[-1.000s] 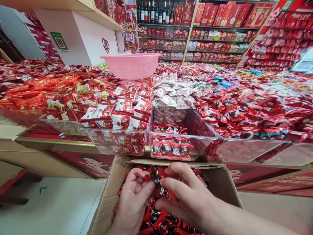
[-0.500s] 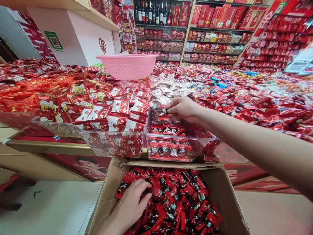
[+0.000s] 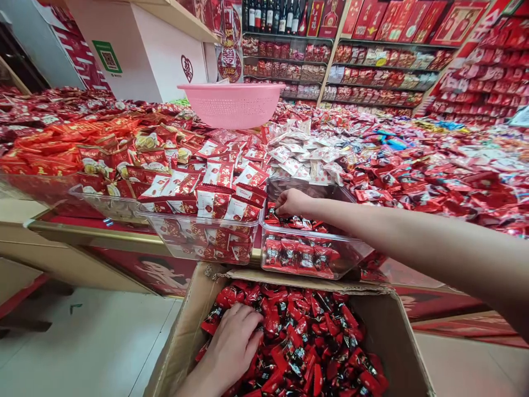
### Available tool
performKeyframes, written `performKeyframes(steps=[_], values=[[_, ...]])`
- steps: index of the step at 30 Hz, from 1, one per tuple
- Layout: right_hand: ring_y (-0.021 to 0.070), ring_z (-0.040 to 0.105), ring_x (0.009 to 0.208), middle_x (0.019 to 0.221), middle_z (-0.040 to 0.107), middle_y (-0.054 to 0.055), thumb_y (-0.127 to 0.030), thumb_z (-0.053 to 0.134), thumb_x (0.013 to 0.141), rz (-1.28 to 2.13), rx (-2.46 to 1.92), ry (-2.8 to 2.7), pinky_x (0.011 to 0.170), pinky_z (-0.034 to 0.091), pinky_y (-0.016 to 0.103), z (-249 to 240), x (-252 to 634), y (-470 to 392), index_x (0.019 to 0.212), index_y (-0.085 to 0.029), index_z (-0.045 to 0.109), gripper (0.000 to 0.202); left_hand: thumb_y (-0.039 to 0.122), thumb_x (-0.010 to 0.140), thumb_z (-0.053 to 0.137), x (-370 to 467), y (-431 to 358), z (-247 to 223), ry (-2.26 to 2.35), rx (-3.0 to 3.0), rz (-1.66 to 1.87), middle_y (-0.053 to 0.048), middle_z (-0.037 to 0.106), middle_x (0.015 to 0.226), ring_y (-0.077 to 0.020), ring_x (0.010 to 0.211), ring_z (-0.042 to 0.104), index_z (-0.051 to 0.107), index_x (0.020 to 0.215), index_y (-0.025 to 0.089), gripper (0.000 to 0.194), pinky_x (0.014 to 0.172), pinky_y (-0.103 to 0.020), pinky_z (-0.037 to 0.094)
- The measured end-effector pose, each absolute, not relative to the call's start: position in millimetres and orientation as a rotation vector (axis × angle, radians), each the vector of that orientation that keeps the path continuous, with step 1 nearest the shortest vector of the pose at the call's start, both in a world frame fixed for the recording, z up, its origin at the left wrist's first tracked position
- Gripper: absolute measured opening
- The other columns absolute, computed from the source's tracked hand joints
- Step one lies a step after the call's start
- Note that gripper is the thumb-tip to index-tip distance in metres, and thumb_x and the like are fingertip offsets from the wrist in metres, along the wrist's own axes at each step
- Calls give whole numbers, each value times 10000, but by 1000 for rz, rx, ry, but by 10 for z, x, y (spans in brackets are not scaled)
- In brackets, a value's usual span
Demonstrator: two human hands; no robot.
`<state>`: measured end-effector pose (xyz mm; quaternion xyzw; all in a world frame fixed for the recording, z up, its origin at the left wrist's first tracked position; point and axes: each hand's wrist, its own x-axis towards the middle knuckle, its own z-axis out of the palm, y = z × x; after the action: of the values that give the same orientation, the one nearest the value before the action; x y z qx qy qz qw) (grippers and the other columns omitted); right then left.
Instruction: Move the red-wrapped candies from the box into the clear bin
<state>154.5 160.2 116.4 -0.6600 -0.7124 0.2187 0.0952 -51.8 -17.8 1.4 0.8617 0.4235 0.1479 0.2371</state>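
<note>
My right hand (image 3: 294,203) is inside a clear plastic bin (image 3: 306,238), its fingertips pinched on a small red-and-black wrapped candy (image 3: 271,210) at the bin's left side. Rows of the same candies (image 3: 298,255) show through the bin's front wall. Below, my left hand (image 3: 239,336) rests on a heap of loose red-and-black wrapped candies (image 3: 295,336) in an open cardboard box (image 3: 407,342). Its fingers are bent with the thumb apart; the fingertips are partly hidden, and nothing shows held in them.
Left of the bin stands another clear bin (image 3: 206,242) of white-and-red packets. White packets (image 3: 308,154) lie behind, beside a pink plastic basket (image 3: 231,105). Heaped red sweets (image 3: 413,171) spread to the right. The box's back edge meets the counter front.
My right hand has lowered into the clear bin with the candy. My left hand has settled lower onto the heap. The whole view has shifted slightly.
</note>
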Motion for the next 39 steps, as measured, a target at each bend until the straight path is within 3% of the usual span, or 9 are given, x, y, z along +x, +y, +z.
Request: performKeyframes(steps=[9,14,18,24,39], values=[[222,524,853,792,624,95,-166,538,632,185,-1833,-2527,710,387,255,1218,1510,1596,758,-134,630,159,177,758,405,-533,-156,16,1499,2475,468,-59,530,979,-246,949,411,540,910,230,210,756,-395,317],[180,551,756,825,620,75,-206,482,692,150,-1835,-2554,628,392,228,1243,1523,1587,830,-148,604,193,181,742,418,-549,-153,-54,1605,2494,361,-64,504,1022,-250,979,400,530,929,234,224,781,-403,297],[153,551,681,756,622,45,-265,568,636,203,-1834,-2588,567,386,209,1254,1517,1565,772,-161,607,176,181,747,415,-551,-150,-76,1594,2487,323,-52,516,1022,-239,984,401,537,911,236,212,800,-396,283],[156,547,600,651,618,49,-210,616,569,234,-1898,-2561,485,364,211,1188,1521,1571,650,-131,611,113,193,751,415,-538,-144,-62,1595,2488,267,-45,525,1024,-229,986,401,539,903,232,200,812,-390,276],[122,523,631,736,604,16,-331,602,612,241,-1794,-2565,497,342,198,1168,1582,1626,785,-169,573,239,198,747,418,-536,-131,-79,1581,2499,269,-49,526,1019,-228,965,413,541,900,229,199,798,-382,280]])
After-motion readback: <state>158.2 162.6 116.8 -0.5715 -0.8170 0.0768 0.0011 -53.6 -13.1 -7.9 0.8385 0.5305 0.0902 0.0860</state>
